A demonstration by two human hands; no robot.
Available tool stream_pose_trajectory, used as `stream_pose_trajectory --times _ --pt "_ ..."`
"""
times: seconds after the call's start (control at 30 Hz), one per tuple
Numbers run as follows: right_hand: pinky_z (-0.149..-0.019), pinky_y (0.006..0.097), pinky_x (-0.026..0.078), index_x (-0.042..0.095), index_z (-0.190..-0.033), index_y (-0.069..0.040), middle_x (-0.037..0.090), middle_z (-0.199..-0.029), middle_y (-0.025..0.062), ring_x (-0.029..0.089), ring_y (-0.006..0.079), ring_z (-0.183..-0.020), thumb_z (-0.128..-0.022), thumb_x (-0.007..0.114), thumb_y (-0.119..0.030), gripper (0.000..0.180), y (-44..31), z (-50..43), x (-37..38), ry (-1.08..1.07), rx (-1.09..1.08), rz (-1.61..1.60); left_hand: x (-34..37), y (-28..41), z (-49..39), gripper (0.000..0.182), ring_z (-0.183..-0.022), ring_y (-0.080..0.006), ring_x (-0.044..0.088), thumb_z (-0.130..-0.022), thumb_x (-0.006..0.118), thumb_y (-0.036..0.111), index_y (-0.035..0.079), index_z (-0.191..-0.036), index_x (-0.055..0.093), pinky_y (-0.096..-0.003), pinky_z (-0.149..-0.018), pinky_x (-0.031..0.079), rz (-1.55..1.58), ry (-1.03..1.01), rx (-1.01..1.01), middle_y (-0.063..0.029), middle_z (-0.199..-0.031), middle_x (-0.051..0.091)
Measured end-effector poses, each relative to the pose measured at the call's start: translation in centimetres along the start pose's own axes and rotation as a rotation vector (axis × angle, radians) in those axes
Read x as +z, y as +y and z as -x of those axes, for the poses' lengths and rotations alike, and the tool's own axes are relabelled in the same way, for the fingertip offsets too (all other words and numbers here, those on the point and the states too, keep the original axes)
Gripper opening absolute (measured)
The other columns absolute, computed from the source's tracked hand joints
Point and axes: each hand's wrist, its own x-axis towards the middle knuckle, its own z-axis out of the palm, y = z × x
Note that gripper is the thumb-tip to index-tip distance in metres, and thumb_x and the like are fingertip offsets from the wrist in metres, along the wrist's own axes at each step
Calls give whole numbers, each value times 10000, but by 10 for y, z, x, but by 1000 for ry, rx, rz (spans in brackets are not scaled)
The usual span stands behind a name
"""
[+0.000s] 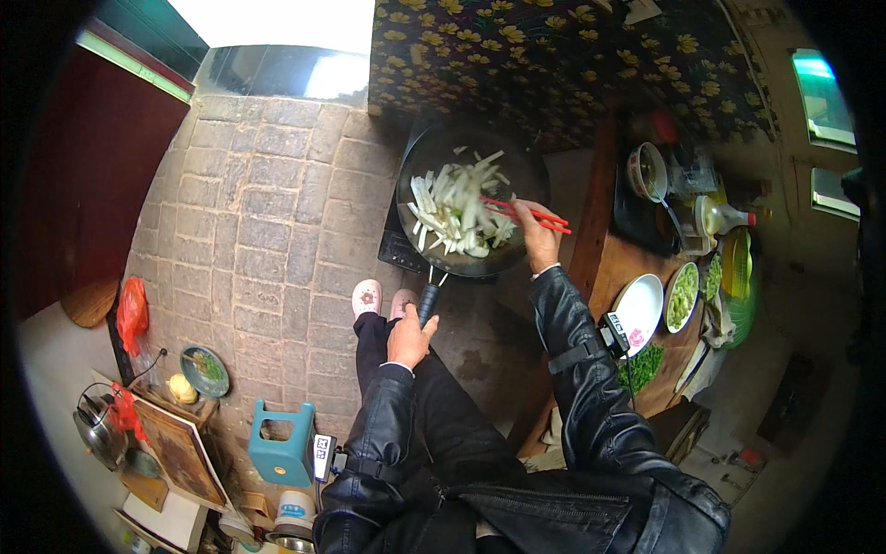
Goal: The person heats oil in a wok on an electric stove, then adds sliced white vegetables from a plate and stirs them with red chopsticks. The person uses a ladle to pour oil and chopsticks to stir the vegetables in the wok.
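A dark wok [529, 166] rests on a black cooktop [401, 260] in front of me. Pale cut vegetable strips [450, 208] with bits of green lie heaped in it, slightly blurred near the middle. My left hand [410, 338] grips the wok's black handle [429, 305]. Over the wok's right rim, my right hand [538, 235] holds a pair of red chopsticks [554, 221], their tips among the strips.
At right, a wooden table [609, 277] bears a white plate [638, 305], a bowl of chopped green vegetable [682, 298], leafy greens [642, 367], a black tray [626, 225] and a bowl with a spoon [647, 172]. A teal stool [280, 447] stands on the brick floor [270, 208] at lower left.
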Motion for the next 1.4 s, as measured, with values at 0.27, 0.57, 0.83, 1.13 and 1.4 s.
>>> stream_pose_trajectory --times 0.27,0.57,0.83,1.13,1.4 --pt "-759 308 499 710 -911 14 706 -898 116 662 200 -844 -865 640 -97 140 -37 30 67 -362 -441 248 -4 8 1 414 -469 -273 623 -903 618 336 -29 -1019 461 -389 -482 488 -18 24 -5 -199 -649 626" --pt "-731 289 498 713 -914 -17 698 -883 77 651 163 -807 -853 657 -75 101 -37 -30 18 -73 -328 145 -12 18 6 440 -519 -306 645 -894 616 372 -26 -1017 473 -437 -607 514 65 -59 -94 -212 -700 644" --pt "-692 291 477 685 -881 21 648 -813 121 633 209 -750 -867 646 -62 93 -29 -21 20 -161 -476 520 -12 14 4 423 -514 -302 647 -895 621 361 -23 -989 471 -421 -573 515 49 -33 -66 -201 -677 644" --pt "-722 327 507 686 -884 -3 671 -841 121 650 261 -801 -836 661 -60 79 -47 45 61 -517 -606 376 -13 14 3 360 -421 -214 593 -911 624 308 1 -1009 462 -334 -404 467 102 -28 -33 -153 -616 602" --pt "-669 293 481 687 -867 29 671 -820 107 638 187 -734 -859 626 -73 119 -43 -33 28 -134 -333 90 -23 27 4 609 -462 -268 628 -902 621 276 77 -1399 330 -370 -476 518 37 -98 -117 -197 -704 653"
